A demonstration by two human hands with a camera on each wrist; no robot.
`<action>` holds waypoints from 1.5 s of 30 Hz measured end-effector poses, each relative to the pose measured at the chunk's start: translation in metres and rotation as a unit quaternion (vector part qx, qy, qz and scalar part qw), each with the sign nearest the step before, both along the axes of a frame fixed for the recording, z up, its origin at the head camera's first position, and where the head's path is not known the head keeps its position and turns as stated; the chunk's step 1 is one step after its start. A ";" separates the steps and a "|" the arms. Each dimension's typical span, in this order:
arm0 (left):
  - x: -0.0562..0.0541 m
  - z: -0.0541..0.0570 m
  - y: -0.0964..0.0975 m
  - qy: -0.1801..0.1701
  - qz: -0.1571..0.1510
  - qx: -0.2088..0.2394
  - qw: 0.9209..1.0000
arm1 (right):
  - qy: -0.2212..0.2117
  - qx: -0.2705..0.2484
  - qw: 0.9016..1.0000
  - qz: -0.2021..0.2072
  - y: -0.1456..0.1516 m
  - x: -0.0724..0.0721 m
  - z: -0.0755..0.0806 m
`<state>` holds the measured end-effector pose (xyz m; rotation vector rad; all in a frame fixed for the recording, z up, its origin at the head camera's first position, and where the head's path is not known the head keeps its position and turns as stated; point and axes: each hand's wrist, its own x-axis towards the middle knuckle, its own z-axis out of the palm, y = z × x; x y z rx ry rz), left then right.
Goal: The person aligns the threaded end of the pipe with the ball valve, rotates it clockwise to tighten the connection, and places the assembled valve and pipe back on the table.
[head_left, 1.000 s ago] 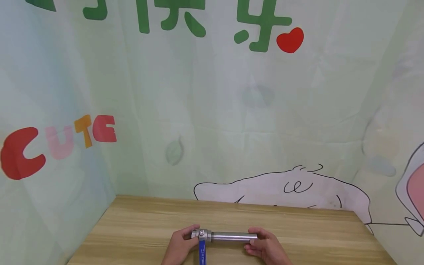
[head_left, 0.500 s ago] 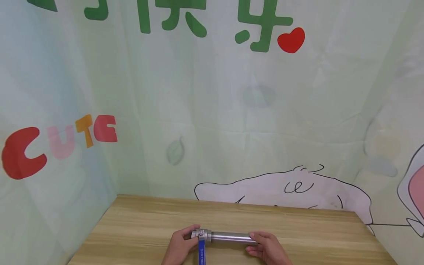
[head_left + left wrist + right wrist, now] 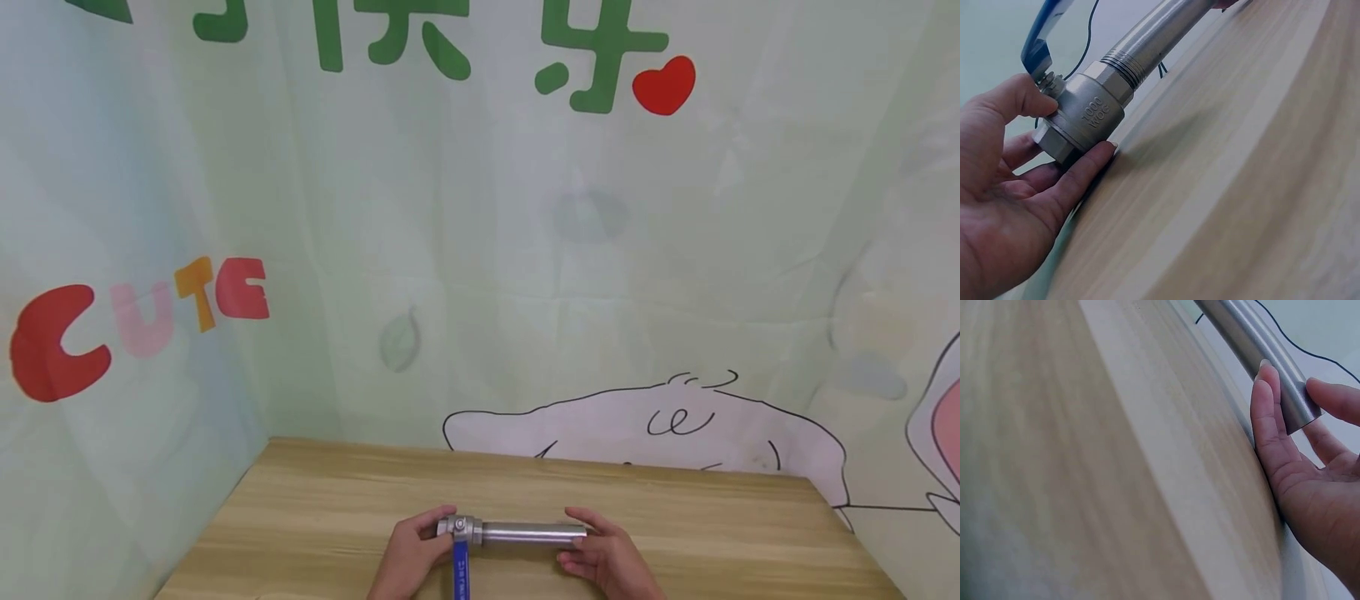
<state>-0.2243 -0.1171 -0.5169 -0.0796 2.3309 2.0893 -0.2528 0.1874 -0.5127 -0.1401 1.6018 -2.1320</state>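
Note:
A steel ball valve (image 3: pixel 1088 112) marked "1000 WOG" is gripped by my left hand (image 3: pixel 408 554), thumb on its near side and fingers beneath. Its blue lever handle (image 3: pixel 461 571) points toward me. A smooth metal pipe (image 3: pixel 528 534) runs rightward from the valve, some of its thread (image 3: pixel 1125 67) showing at the joint. At the pipe's free end, my right hand (image 3: pixel 611 558) pinches it between the thumb and the lower fingers. The right index finger is lifted off the pipe in the head view. Both hands are low over the wooden table.
The wood-grain table (image 3: pixel 360 483) reaches back to a pale green printed curtain (image 3: pixel 495 250). Curtain also hangs at the left and right sides, with letters, a red heart (image 3: pixel 664 85) and a cartoon animal (image 3: pixel 622 425) on it.
My right fingers have shifted along the pipe's end: half a second ago the index finger lay on top, now it is raised. The left hand keeps its hold on the valve.

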 end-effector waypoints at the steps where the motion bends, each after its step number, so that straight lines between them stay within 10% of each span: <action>1: 0.000 0.000 0.000 0.001 0.000 0.000 1.000 | 0.001 -0.004 1.000 0.000 0.000 0.000 0.000; 45: 0.002 0.000 -0.003 0.019 -0.016 0.006 1.000 | -0.014 0.070 0.997 -0.028 -0.005 -0.003 -0.002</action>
